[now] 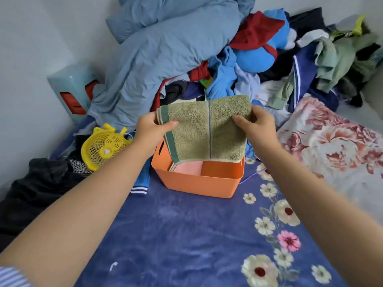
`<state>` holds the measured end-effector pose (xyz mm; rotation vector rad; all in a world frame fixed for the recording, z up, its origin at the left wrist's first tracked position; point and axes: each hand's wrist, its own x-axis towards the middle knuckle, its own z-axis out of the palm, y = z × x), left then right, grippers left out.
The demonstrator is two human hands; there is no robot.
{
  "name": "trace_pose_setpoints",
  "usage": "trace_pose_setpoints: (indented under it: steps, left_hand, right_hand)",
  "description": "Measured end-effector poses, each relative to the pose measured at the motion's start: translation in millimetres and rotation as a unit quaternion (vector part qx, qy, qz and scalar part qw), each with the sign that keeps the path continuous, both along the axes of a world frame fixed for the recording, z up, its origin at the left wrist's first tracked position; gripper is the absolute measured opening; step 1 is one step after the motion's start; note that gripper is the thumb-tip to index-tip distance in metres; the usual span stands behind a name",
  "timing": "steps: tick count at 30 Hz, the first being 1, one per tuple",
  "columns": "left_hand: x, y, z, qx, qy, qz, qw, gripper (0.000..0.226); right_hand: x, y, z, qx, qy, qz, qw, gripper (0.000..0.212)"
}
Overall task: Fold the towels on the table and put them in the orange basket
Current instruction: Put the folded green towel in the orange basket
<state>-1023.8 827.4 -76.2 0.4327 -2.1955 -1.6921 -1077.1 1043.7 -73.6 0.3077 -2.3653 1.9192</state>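
A folded olive-green towel with a dark green border hangs above the orange basket. My left hand pinches its left edge, thumb on top. My right hand grips its right edge. The towel's lower edge dips just over the basket's far rim. Inside the basket lies a pink folded towel on the left side; the right side shows bare orange floor.
The basket stands on a blue flowered sheet. Behind it rises a heap of clothes and a blue duvet. A yellow fan lies to the left, a floral pillow to the right, dark clothes at far left.
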Motion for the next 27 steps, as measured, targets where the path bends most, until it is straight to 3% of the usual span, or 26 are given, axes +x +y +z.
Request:
trace_pose_setpoints:
  steps: [4, 7, 12, 15, 19, 23, 27]
  left_hand:
    - [-61.1, -0.1, -39.3, 0.057, 0.001, -0.017, 0.998, 0.029]
    - [-105.5, 2.6, -76.6, 0.019, -0.021, -0.039, 0.999, 0.03]
    - [-164.5, 3.6, -150.3, -0.017, -0.109, -0.053, 0.992, 0.044]
    - [-190.6, 4.5, -198.6, -0.014, -0.201, -0.054, 0.978, 0.055]
    - [-217.9, 3.2, -269.5, -0.026, -0.354, -0.061, 0.933, 0.079]
    - [-239.9, 10.3, -338.4, -0.035, -0.403, -0.06, 0.912, 0.083]
    - [-244.6, 32.7, -370.0, -0.099, -0.392, -0.085, 0.911, 0.076]
  right_hand:
    - [-41.2, -4.9, -33.8, -0.037, -0.035, -0.028, 0.998, 0.02]
    - [-73.0, -12.5, -64.4, -0.039, -0.064, -0.057, 0.996, 0.024]
    - [-126.2, -29.0, -128.5, 0.094, -0.08, -0.119, 0.985, 0.012]
    - [-151.1, -38.5, -173.2, 0.225, -0.137, -0.143, 0.954, 0.023]
    - [-185.3, -48.9, -241.7, 0.335, -0.281, -0.117, 0.892, 0.036]
    - [-213.2, -52.9, -314.4, 0.392, -0.382, -0.091, 0.832, 0.037]
    - [-217.3, -56.5, -349.0, 0.393, -0.421, -0.11, 0.81, 0.04]
